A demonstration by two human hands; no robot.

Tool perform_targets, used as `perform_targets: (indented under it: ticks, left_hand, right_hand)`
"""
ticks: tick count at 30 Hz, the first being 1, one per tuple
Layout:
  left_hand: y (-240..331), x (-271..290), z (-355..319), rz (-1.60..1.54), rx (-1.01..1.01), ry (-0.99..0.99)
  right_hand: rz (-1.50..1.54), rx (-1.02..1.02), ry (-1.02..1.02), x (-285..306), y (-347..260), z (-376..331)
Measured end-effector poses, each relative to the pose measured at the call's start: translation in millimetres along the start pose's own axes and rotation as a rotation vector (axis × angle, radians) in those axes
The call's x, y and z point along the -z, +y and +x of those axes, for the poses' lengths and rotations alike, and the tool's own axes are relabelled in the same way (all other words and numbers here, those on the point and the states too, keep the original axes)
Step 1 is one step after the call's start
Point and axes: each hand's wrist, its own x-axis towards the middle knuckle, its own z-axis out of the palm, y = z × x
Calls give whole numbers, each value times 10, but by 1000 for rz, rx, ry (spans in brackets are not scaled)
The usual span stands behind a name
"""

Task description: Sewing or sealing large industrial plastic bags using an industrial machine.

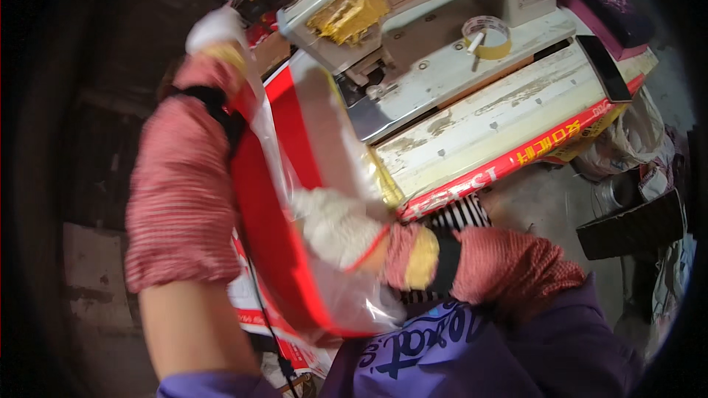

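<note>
A red and white plastic bag (pixel 291 121) with a clear, shiny film edge hangs in front of me, beside a white sewing machine (pixel 413 7). My left hand (pixel 217 29), in a white glove blurred by motion, is raised at the bag's upper end. The edge runs up to it, and the hand looks closed there, its fingers smeared. Lower down, my right hand (pixel 339 230), also gloved, has its fingers closed on the clear side of the bag. Red checked sleeve covers with black bands are on both forearms.
A tape roll (pixel 487 35) with a white stick lies on the machine bed. A worn white work surface (pixel 487 121) with a red printed front edge extends to the right. Dark boxes (pixel 605 0) stand behind it. Plastic bags (pixel 634 136) and a black box (pixel 630 225) are at right.
</note>
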Motion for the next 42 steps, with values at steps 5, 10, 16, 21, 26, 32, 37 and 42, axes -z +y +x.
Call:
perform_targets:
  ticks: [5, 10, 16, 21, 26, 32, 37, 42]
  left_hand:
    - [894, -1238, -598, -61, -163, 27]
    - [923, -1469, -742, -218, -428, 164]
    - [996, -1476, -576, -591, -497, 450]
    - [1030, -1406, -509, -456, -586, 305]
    - [734, -1127, -833, -570, -710, 362]
    - [920, -873, -1043, -433, -568, -225]
    - [884, -947, -560, -380, -514, -71]
    - [647, -859, 87, -281, -151, -49]
  right_hand:
    - [183, -587, -325, 1026, -141, -586]
    - [125, -751, -309, 1557, 121, -1158]
    - [569, -944, 156, 1473, 96, -1104]
    - [33, -922, -71, 1483, -270, -887]
    - [-232, -951, -204, 1508, -524, -766]
    - [-493, -893, -545, 1604, -392, -1006]
    - [-639, -353, -337, 1431, -113, -875]
    - [-745, -107, -270, 1006, 453, 99]
